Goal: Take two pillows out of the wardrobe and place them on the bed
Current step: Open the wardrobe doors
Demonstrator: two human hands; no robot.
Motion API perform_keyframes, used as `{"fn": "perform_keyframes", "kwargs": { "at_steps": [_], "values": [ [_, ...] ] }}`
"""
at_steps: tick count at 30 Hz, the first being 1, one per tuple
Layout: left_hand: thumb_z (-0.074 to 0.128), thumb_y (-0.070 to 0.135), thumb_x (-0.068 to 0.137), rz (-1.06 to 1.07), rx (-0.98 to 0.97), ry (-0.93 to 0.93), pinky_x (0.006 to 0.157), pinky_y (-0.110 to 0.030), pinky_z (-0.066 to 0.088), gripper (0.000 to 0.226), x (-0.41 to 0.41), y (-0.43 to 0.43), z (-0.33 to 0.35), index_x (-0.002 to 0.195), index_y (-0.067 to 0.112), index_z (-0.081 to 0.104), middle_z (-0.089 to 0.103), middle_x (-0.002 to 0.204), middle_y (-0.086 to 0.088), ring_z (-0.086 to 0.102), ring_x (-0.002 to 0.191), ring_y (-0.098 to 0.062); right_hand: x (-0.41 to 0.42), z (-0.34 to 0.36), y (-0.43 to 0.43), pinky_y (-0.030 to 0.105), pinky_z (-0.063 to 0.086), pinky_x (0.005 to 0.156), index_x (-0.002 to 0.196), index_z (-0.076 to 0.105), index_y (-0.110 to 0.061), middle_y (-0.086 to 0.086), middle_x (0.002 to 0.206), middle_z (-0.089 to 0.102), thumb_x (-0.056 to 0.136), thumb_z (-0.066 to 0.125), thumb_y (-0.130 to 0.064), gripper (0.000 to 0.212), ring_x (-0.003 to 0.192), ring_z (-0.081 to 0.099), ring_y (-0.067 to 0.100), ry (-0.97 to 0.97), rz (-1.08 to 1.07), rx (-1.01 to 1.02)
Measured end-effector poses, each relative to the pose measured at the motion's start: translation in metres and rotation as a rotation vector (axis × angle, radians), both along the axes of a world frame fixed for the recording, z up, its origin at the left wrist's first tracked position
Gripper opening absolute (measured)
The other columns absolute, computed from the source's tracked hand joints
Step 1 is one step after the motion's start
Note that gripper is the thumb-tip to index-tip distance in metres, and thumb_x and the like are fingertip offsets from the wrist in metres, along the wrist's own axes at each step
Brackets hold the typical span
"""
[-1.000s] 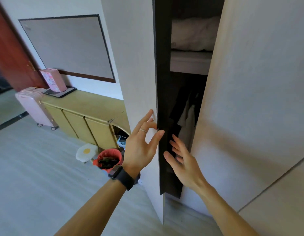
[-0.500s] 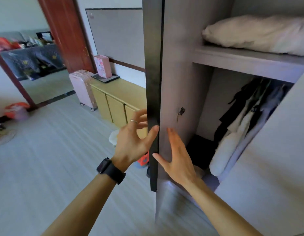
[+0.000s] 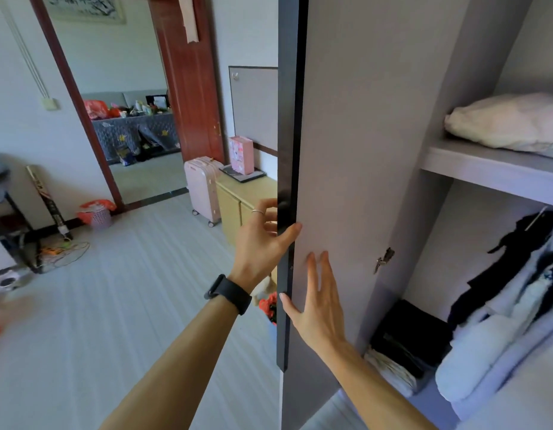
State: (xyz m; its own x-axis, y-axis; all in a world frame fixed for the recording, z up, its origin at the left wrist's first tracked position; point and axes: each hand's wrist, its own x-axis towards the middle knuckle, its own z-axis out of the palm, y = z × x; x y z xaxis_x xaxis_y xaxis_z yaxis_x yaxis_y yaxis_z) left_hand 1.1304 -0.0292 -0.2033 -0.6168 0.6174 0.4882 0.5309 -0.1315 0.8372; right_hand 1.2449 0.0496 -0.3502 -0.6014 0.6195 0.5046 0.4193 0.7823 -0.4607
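Note:
The wardrobe door [image 3: 337,150] stands swung wide, its dark edge facing me. My left hand [image 3: 261,240] wraps around that edge at mid height, thumb on the inner face, fingers behind it. My right hand [image 3: 318,301] lies flat and spread against the door's inner face, just below the left. A white pillow [image 3: 511,125] rests on the upper wardrobe shelf [image 3: 486,169] at the right. I see one pillow; whether another lies behind it is hidden. No bed shows.
Clothes [image 3: 523,290] hang under the shelf, folded items [image 3: 405,349] stacked below. Behind the door stand a yellow low cabinet [image 3: 238,197], a pink suitcase [image 3: 204,187] and a red bin [image 3: 269,305]. An open doorway [image 3: 129,119] is at far left, with cables [image 3: 61,252] on the floor.
The door has swung further open to the left, exposing the shelf, pillow and hanging clothes. My view has turned left. Both hands stay on the door.

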Motion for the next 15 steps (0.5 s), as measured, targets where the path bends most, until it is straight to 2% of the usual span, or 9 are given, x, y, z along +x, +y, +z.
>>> {"fn": "perform_keyframes", "kwargs": {
  "at_steps": [5, 7, 9, 10, 12, 15],
  "values": [
    [0.077, 0.031, 0.085, 0.008, 0.025, 0.014, 0.065, -0.012, 0.053, 0.040, 0.001, 0.003, -0.006, 0.108, 0.048, 0.049, 0.068, 0.096, 0.021, 0.067, 0.083, -0.002, 0.005, -0.002, 0.003, 0.042, 0.054, 0.100, 0.160, -0.008, -0.032, 0.007, 0.169, -0.004, 0.088, 0.057, -0.069, 0.104, 0.153, 0.021, 0.028, -0.001, 0.011, -0.023],
    [0.076, 0.035, 0.086, 0.040, 0.003, 0.075, 0.069, -0.012, 0.052, 0.044, 0.004, 0.003, -0.010, 0.118, 0.044, 0.047, 0.065, 0.100, 0.029, 0.065, 0.089, 0.001, 0.012, 0.002, 0.005, 0.043, 0.052, 0.103, 0.160, -0.004, -0.033, 0.004, 0.170, -0.004, 0.088, 0.058, -0.069, 0.101, 0.153, 0.019, 0.026, -0.010, 0.035, -0.029],
    [0.074, 0.038, 0.087, 0.115, -0.015, 0.163, 0.074, -0.007, 0.048, 0.056, 0.012, 0.001, -0.016, 0.131, 0.043, 0.040, 0.057, 0.108, 0.035, 0.059, 0.097, 0.009, 0.025, 0.006, 0.007, 0.045, 0.046, 0.110, 0.160, 0.001, -0.037, -0.001, 0.170, -0.004, 0.090, 0.053, -0.069, 0.093, 0.155, 0.012, 0.021, -0.011, 0.062, -0.028],
    [0.074, 0.037, 0.087, 0.176, -0.005, 0.196, 0.075, -0.003, 0.045, 0.062, 0.017, -0.001, -0.021, 0.136, 0.041, 0.037, 0.051, 0.113, 0.035, 0.056, 0.100, 0.010, 0.034, 0.007, 0.008, 0.047, 0.041, 0.114, 0.159, 0.004, -0.039, -0.004, 0.170, -0.004, 0.092, 0.048, -0.070, 0.086, 0.156, 0.006, 0.018, -0.004, 0.072, -0.027],
    [0.074, 0.032, 0.087, 0.320, 0.026, 0.272, 0.074, 0.000, 0.041, 0.065, 0.031, -0.004, -0.035, 0.139, 0.034, 0.036, 0.043, 0.122, 0.022, 0.051, 0.100, 0.005, 0.058, 0.009, 0.010, 0.046, 0.034, 0.118, 0.159, 0.014, -0.040, -0.007, 0.169, 0.000, 0.095, 0.043, -0.067, 0.075, 0.155, 0.002, 0.014, 0.035, 0.070, -0.021],
    [0.067, 0.030, 0.089, 0.362, 0.039, 0.351, 0.073, -0.005, 0.041, 0.044, 0.063, -0.008, -0.065, 0.129, 0.027, 0.047, 0.050, 0.113, 0.012, 0.053, 0.093, -0.002, 0.106, 0.005, 0.013, 0.042, 0.034, 0.116, 0.152, 0.042, -0.029, 0.001, 0.167, 0.020, 0.095, 0.053, -0.054, 0.063, 0.154, 0.016, 0.020, 0.132, 0.023, -0.014]
  ]
}}
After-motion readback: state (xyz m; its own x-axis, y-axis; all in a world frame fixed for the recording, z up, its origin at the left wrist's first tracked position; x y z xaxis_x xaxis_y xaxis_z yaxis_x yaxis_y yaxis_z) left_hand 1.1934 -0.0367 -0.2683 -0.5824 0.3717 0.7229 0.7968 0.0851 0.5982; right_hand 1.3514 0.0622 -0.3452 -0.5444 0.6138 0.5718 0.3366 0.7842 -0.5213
